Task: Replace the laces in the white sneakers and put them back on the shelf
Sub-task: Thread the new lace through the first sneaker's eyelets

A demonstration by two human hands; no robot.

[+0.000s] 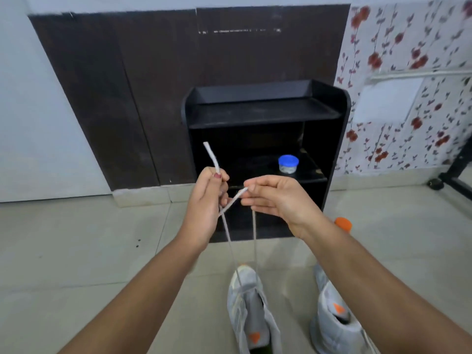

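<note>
Fingertips [217, 176] of left hand [204, 208] curled and pinching white lace [212, 157] a little below one tip, the stiff end poking up and leftward above the knuckles, in front of the black shelf [255, 111]. Opposite and just beside it, right hand [277, 200], thumb and forefinger tips closed on the upper end of a short slanting stretch of the same lace, other fingers loosely bent beneath. Both hands raised level with the shelf's lowest opening, palms turned toward each other.

From between the hands, two taut strands running down and away from the shelf, toward the camera, into the first sneaker [249, 310]. Standing on the pale tiled floor [76, 238] in front of the shelf, toe pointed at it, mouth open, orange tab inside the heel. Alongside, toward the shelf's right-hand side, second sneaker [334, 320], partly hidden under the right forearm, orange tab showing too. Both on the floor, well apart from the shelf's boards.

On the shelf's middle board, toward its right side: small clear jar with blue lid [288, 163]. Near the shelf's lower right corner: orange cap [343, 224], everything below it hidden by the forearm. Behind the shelf: dark brown wall panel [115, 85]. Right of the shelf: floral wallpaper [408, 47].
</note>
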